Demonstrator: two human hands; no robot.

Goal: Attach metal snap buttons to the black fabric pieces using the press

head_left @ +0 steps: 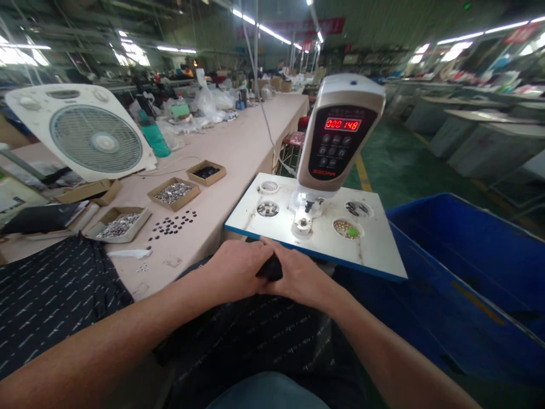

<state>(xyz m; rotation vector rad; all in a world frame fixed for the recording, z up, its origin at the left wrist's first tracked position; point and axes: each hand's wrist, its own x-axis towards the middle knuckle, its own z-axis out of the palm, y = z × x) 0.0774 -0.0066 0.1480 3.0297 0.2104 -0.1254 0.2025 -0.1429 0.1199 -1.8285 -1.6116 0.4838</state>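
Observation:
Just in front of the machine table's near edge, my left hand (239,264) and my right hand (297,274) meet with fingers closed around a bunched piece of black fabric (269,269). Black cloth with small white dashes (264,335) hangs below them over my lap. Beyond my hands stands a snap-press machine (336,136) with a red display reading 000148. Its lit press head (303,218) sits over a white tabletop (272,230) with round recesses; one recess holds brass-coloured small parts (343,228). My fingertips are partly hidden by the fabric and each other.
Left, a long table (238,147) carries small boxes of metal parts (174,193), scattered black snap caps (172,224), a box fan (100,139) and a teal bottle (155,136). More patterned fabric (59,289) lies at left. A blue bin (468,284) stands at right.

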